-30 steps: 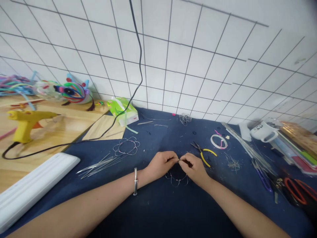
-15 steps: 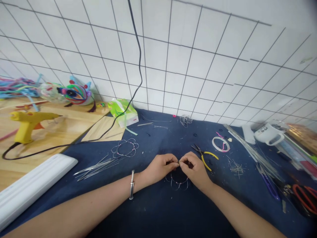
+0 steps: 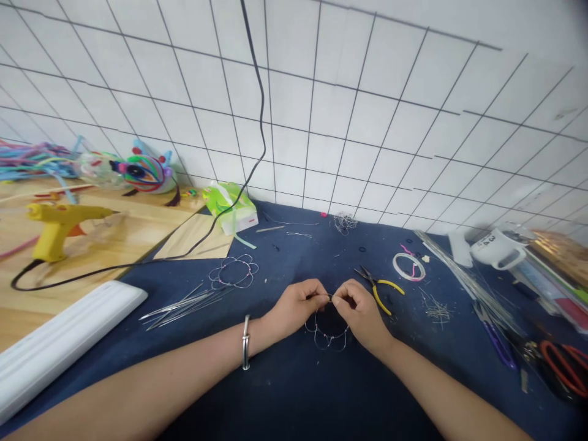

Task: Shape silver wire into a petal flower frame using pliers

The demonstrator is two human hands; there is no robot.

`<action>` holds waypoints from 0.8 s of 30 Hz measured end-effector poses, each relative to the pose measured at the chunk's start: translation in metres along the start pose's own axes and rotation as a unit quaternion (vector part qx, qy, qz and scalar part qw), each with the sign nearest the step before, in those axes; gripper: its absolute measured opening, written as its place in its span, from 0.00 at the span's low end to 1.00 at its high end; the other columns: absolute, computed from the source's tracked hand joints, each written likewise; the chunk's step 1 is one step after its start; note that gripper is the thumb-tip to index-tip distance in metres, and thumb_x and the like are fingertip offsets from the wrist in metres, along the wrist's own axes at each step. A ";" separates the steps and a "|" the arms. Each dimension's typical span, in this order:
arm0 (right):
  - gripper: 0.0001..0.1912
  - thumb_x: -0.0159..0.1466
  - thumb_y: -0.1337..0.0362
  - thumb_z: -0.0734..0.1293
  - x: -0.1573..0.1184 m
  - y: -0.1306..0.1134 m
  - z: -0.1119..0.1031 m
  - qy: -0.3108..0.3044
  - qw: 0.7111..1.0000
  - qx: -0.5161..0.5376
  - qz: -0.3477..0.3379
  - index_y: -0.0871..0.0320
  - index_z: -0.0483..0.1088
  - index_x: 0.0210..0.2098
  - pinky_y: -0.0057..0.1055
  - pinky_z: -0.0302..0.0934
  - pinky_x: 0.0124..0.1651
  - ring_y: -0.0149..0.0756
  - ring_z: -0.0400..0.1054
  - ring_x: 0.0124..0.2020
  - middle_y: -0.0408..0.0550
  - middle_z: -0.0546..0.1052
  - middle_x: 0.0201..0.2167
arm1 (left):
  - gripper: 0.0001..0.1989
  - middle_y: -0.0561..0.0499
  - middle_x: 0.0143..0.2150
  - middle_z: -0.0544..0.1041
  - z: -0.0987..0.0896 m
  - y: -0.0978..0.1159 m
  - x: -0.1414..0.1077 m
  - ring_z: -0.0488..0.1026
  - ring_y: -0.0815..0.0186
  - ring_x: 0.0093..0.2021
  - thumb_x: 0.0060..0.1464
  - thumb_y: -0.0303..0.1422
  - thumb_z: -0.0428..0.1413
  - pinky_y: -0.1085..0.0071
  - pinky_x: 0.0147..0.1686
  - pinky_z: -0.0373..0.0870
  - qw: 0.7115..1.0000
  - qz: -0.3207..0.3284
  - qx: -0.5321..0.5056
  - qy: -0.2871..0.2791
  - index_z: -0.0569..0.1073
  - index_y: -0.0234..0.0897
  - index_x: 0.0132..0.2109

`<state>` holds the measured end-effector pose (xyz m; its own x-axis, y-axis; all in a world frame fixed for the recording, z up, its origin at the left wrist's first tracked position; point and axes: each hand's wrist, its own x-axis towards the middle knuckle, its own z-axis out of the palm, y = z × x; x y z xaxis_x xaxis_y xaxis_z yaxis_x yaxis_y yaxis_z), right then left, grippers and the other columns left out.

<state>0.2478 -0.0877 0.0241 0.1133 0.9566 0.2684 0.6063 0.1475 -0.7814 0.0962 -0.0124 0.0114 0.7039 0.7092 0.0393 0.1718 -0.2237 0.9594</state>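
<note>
Between my two hands hangs a thin wire flower ring (image 3: 329,337) with looped petals and small pink beads. My left hand (image 3: 301,309), a silver bangle on its wrist, is closed in a pinch on the ring's top edge. Close beside it, my right hand (image 3: 361,312) pinches the same edge, its thumb and forefinger nearly meeting the left fingertips. The wire between the fingertips is too fine to make out clearly. Yellow-handled pliers (image 3: 381,291) lie just beyond my right hand. A similar wire flower ring (image 3: 233,271) rests on the blue mat to the left.
Straight wires (image 3: 186,306) lie left, near a white power strip or bar (image 3: 68,343). A yellow glue gun (image 3: 55,226) and tissue pack (image 3: 232,208) stand behind. At right are a tape roll (image 3: 408,267), wire clippings (image 3: 436,309), scissors (image 3: 496,343) and a mug (image 3: 498,248).
My left fingertips have shifted slightly left and up, and more of the wire flower's left side shows. My right hand stays almost in place.
</note>
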 end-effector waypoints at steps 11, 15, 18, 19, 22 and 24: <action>0.07 0.59 0.68 0.60 0.001 0.001 0.006 -0.004 1.000 0.019 0.014 0.58 0.63 0.24 0.27 0.53 0.31 0.29 0.57 0.26 0.40 0.62 0.24 | 0.08 0.55 0.25 0.66 0.013 -0.005 0.003 0.61 0.72 0.26 0.54 0.33 0.48 0.76 0.26 0.59 0.995 0.001 -0.066 0.080 0.66 0.35 0.29; 0.08 0.60 0.65 0.59 0.001 0.004 0.005 0.002 0.997 0.053 0.049 0.58 0.64 0.25 0.27 0.54 0.31 0.29 0.58 0.27 0.41 0.64 0.24 | 0.09 0.53 0.27 0.68 0.010 -0.002 0.006 0.64 0.71 0.28 0.55 0.36 0.47 0.75 0.28 0.61 0.992 -0.009 -0.119 0.043 0.67 0.35 0.33; 0.09 0.60 0.62 0.59 0.001 0.008 0.004 0.007 0.994 0.075 0.078 0.58 0.65 0.26 0.26 0.55 0.31 0.30 0.58 0.28 0.42 0.65 0.25 | 0.12 0.51 0.30 0.70 0.005 0.002 0.007 0.66 0.70 0.30 0.56 0.38 0.46 0.73 0.32 0.63 0.988 -0.014 -0.155 0.010 0.67 0.34 0.34; 0.09 0.60 0.61 0.60 0.000 0.008 0.004 0.008 0.993 0.079 0.084 0.59 0.65 0.27 0.26 0.55 0.31 0.30 0.58 0.28 0.42 0.65 0.25 | 0.11 0.51 0.30 0.70 0.004 0.002 0.006 0.66 0.70 0.31 0.56 0.38 0.47 0.73 0.32 0.63 0.987 -0.016 -0.160 0.001 0.68 0.34 0.34; 0.10 0.60 0.59 0.60 0.001 0.010 0.003 0.007 0.991 0.094 0.096 0.59 0.66 0.28 0.26 0.56 0.31 0.30 0.59 0.28 0.42 0.66 0.25 | 0.09 0.51 0.30 0.71 0.002 0.000 0.006 0.67 0.70 0.30 0.53 0.36 0.50 0.73 0.31 0.63 0.987 -0.022 -0.160 -0.017 0.68 0.34 0.34; 0.12 0.61 0.58 0.58 0.001 0.010 0.001 0.002 0.988 0.110 0.106 0.59 0.67 0.31 0.25 0.55 0.30 0.29 0.59 0.28 0.42 0.66 0.26 | 0.09 0.51 0.29 0.71 0.002 -0.002 0.006 0.67 0.70 0.30 0.53 0.36 0.51 0.73 0.30 0.63 0.987 -0.030 -0.159 -0.010 0.68 0.33 0.33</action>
<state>0.2534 -0.0848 0.0160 0.2224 0.9711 0.0868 0.3835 -0.0053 -0.9235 0.1018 -0.0092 0.0090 0.7128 0.7010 -0.0228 -0.0087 0.0414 0.9991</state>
